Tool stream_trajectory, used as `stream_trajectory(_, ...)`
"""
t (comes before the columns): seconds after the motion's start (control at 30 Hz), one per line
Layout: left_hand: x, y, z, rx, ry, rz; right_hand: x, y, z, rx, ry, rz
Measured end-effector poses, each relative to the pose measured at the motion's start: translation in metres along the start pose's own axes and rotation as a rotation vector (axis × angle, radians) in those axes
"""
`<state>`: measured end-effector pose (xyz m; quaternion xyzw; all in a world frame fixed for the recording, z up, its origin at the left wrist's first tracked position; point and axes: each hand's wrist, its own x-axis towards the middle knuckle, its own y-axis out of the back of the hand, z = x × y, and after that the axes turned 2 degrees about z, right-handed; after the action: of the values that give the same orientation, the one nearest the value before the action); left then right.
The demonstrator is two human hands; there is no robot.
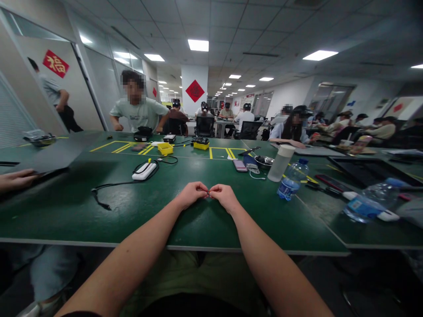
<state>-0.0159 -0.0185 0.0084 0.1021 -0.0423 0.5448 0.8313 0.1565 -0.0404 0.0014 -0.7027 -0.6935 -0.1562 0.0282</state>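
Forearms (139, 253) closest, bare, both reaching in over the near edge of the table (132, 224).

Table: green top, yellow tape (119, 147) toward the far edge.

Person (139, 114) in a pale shirt at the far edge, left of middle.

Black tray (373, 171) lies toward the right edge.

Grey panel (62, 152) at the left edge, tilted; another person's hand (18, 179) on its lower side. Can't confirm laptop.

Bottle (292, 180), blue cap, stands right of middle; tumbler (280, 163) upright just beside it, on the far-edge side. Second bottle (372, 202) nearer the right edge; it slants in view, can't tell if it's really upright.

Metal bowl (263, 162) just left of the tumbler, dark stuff inside.

Left hand (193, 193) and right hand (224, 197) sit low over the table, mid-width, between near and far edges. Fingertips of both pinched narrow, meeting tip to tip.

White box (144, 171) left of the hands, black cable (115, 188) beside it running toward the left edge.

Yellow bins (165, 148), two, nearer the far edge.

Smallest: tiny part (208, 193), pinched between both hands' fingertips, mostly hidden; can't tell what it is.
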Motion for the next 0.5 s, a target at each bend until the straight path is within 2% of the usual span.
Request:
stream_trajectory(0.37, 0.0014, 0.0015, 0.0004, -0.019, 0.0, 0.046, -0.0009, 0.0021, -0.0046, 0.006, 0.002, 0.033)
stream_trajectory(0.5, 0.0001, 0.0016, 0.0013, -0.001, -0.01, 0.011, -0.0003, 0.0018, -0.0014, 0.003, 0.009, 0.003)
